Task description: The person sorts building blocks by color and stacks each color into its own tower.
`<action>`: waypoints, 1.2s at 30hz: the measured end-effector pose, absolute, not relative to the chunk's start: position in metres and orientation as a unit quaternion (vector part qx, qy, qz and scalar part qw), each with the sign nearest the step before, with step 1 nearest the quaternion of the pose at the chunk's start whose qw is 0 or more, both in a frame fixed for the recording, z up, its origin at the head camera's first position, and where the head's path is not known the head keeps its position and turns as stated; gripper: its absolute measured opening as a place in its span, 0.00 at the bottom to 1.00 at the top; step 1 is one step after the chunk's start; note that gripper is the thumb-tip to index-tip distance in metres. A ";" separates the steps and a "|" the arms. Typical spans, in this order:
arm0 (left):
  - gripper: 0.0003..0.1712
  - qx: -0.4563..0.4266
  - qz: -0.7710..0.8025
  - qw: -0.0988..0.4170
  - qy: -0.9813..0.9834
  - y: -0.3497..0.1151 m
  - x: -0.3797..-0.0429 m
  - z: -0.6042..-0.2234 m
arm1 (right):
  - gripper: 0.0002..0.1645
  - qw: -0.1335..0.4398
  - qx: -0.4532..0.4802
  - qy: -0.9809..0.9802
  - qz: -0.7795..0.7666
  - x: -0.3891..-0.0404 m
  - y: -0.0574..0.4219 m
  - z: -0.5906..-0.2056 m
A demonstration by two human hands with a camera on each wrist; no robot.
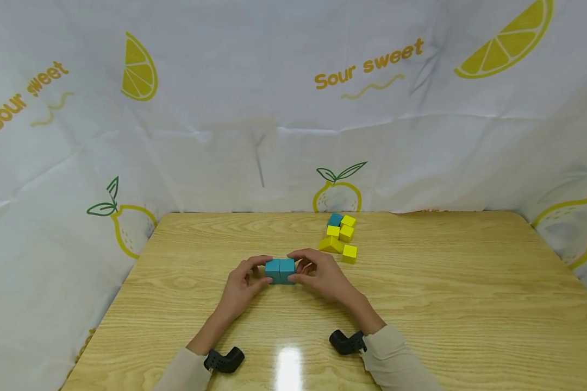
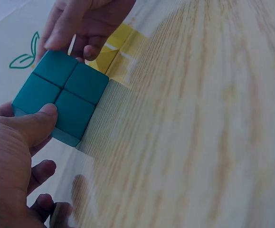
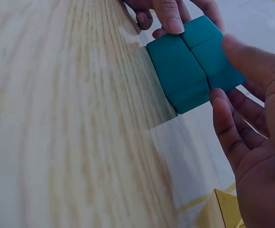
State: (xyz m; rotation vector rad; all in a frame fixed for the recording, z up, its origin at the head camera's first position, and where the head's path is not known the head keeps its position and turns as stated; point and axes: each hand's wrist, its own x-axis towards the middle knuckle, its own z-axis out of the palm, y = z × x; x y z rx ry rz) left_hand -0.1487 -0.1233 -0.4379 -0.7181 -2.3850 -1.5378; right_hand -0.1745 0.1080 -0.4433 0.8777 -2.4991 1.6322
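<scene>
Left hand, right hand facing each other, each in thumb-and-finger pinch; 2 forearms angled inward.

Lemon-print cloth (creased) backs the wooden table.

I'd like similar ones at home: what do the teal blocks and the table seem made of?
Teal blocks: perhaps painted wood or plastic, satin; smooth, even colour with rounded edges. Table: likely wood or printed laminate, by its grain; glossy, as it reflects light.

On table, between left hand and right hand — block stack. Behind stack, to its right, near table's far edge — loose blocks. Behind table, cloth.
</scene>
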 end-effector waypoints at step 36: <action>0.25 -0.255 -0.519 0.125 -0.806 -0.123 -0.154 -0.444 | 0.19 0.138 0.151 -0.849 0.487 -0.220 0.152 -0.419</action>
